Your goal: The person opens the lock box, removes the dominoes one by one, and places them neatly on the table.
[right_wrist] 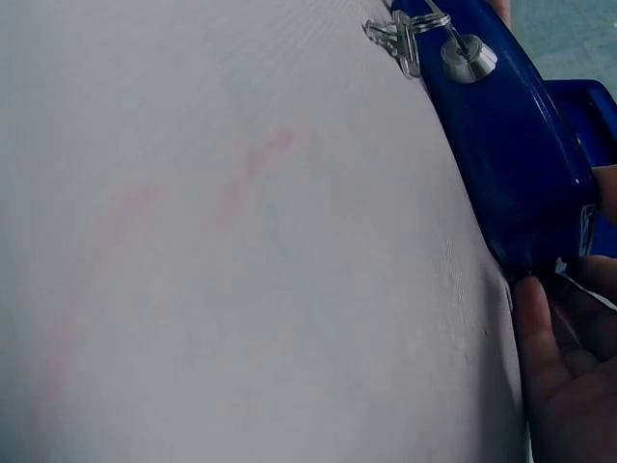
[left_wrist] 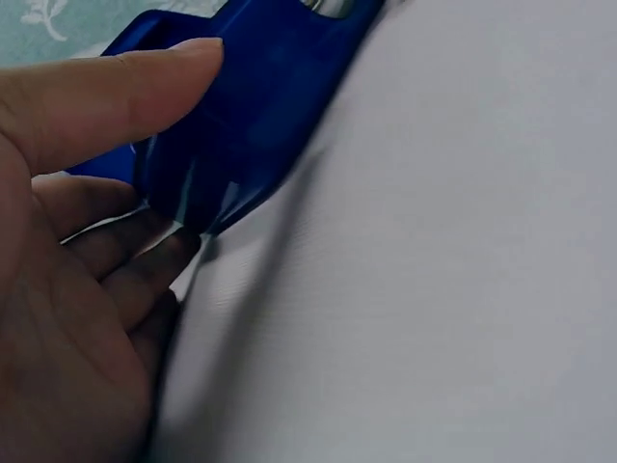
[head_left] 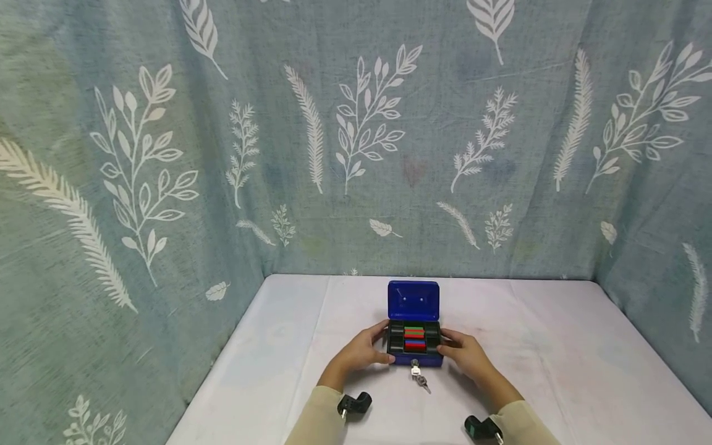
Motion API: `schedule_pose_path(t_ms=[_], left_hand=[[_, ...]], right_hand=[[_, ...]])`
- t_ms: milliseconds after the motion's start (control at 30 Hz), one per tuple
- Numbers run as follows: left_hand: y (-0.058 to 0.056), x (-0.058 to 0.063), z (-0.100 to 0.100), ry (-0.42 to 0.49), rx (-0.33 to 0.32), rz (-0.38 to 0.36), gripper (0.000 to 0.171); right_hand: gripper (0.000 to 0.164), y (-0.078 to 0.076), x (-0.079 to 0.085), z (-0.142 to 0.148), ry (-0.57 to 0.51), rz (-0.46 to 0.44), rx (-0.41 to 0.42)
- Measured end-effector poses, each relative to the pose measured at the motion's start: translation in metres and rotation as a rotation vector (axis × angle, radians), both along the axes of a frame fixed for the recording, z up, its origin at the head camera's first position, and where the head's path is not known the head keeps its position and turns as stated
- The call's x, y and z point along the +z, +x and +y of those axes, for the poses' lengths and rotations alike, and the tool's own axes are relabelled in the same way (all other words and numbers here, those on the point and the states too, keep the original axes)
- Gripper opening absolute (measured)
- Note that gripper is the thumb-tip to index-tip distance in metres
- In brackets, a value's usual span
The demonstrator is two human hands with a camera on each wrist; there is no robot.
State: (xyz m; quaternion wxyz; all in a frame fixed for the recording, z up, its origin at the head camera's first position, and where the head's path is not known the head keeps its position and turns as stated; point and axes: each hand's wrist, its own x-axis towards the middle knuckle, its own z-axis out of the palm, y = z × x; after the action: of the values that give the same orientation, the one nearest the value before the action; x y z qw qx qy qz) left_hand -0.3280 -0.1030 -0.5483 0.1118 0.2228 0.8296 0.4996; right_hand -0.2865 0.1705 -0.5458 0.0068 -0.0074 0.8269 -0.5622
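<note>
A small blue cash box (head_left: 402, 360) stands on the white-covered table with its lid (head_left: 413, 300) raised at the back. Inside sits a black tray (head_left: 396, 341), whose middle slots hold several flat green, red and blue pieces (head_left: 414, 333). From the front lock (head_left: 414, 363) hangs a bunch of keys (head_left: 421, 378). My left hand (head_left: 360, 351) holds the box's left side, thumb at the front corner and fingers along the side. On the opposite side my right hand (head_left: 466, 353) grips it, and in the right wrist view its fingers reach the box's lower corner (right_wrist: 540, 241).
The white tablecloth (head_left: 512, 334) spreads around the box. Blue-green leaf-patterned curtains (head_left: 411, 216) hang behind the table and along both sides. A black camera mount sits at the left wrist (head_left: 354, 403) and another at the right wrist (head_left: 483, 428).
</note>
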Motion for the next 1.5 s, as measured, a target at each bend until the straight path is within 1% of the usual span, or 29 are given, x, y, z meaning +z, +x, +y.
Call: schedule_pose_path(t_ms=[100, 200, 300, 367, 467, 600, 733, 833, 900, 1000, 1100, 1167, 1233, 1300, 1500], left_hand=[[0.003, -0.003, -0.004, 0.005, 0.018, 0.018, 0.091], [0.006, -0.005, -0.008, -0.015, 0.028, 0.037, 0.091], [0.008, -0.006, -0.01, -0.032, 0.031, 0.044, 0.089], [0.01, -0.005, -0.01, -0.042, 0.033, 0.048, 0.089], [0.013, -0.005, -0.008, -0.045, 0.046, 0.051, 0.088], [0.015, -0.006, -0.007, -0.043, 0.067, 0.051, 0.087], [0.014, -0.005, -0.005, -0.03, 0.071, 0.05, 0.087], [0.012, -0.003, -0.002, 0.01, 0.071, 0.054, 0.088], [0.01, -0.003, 0.0, 0.035, 0.079, 0.063, 0.088], [0.008, -0.004, 0.001, 0.042, 0.104, 0.095, 0.082], [0.007, -0.006, 0.001, -0.016, 0.128, 0.163, 0.077], [0.006, -0.007, 0.002, -0.066, 0.129, 0.213, 0.075], [0.006, -0.008, 0.001, -0.111, 0.129, 0.253, 0.076], [0.006, -0.009, 0.001, -0.132, 0.126, 0.276, 0.077], [0.006, -0.011, 0.001, -0.141, 0.118, 0.334, 0.076]], right_hand=[[0.053, -0.001, 0.001, -0.002, 0.009, -0.006, 0.018], [0.052, 0.0, 0.003, -0.003, 0.049, 0.005, 0.05], [0.048, 0.001, 0.008, -0.002, 0.13, 0.025, 0.069], [0.042, 0.002, 0.012, -0.001, 0.2, 0.051, 0.066], [0.032, 0.002, 0.018, 0.001, 0.277, 0.119, 0.033], [0.024, 0.0, 0.024, 0.0, 0.309, 0.235, 0.014], [0.023, -0.007, 0.03, -0.007, 0.321, 0.349, 0.056], [0.024, -0.014, 0.035, -0.014, 0.363, 0.396, 0.095], [0.025, -0.018, 0.038, -0.019, 0.411, 0.393, 0.12], [0.025, -0.023, 0.04, -0.024, 0.49, 0.372, 0.153], [0.024, -0.025, 0.042, -0.028, 0.55, 0.364, 0.184], [0.023, -0.025, 0.043, -0.03, 0.578, 0.367, 0.202], [0.022, -0.026, 0.043, -0.031, 0.592, 0.381, 0.216], [0.022, -0.027, 0.042, -0.033, 0.605, 0.396, 0.223], [0.021, -0.029, 0.038, -0.038, 0.626, 0.432, 0.233]])
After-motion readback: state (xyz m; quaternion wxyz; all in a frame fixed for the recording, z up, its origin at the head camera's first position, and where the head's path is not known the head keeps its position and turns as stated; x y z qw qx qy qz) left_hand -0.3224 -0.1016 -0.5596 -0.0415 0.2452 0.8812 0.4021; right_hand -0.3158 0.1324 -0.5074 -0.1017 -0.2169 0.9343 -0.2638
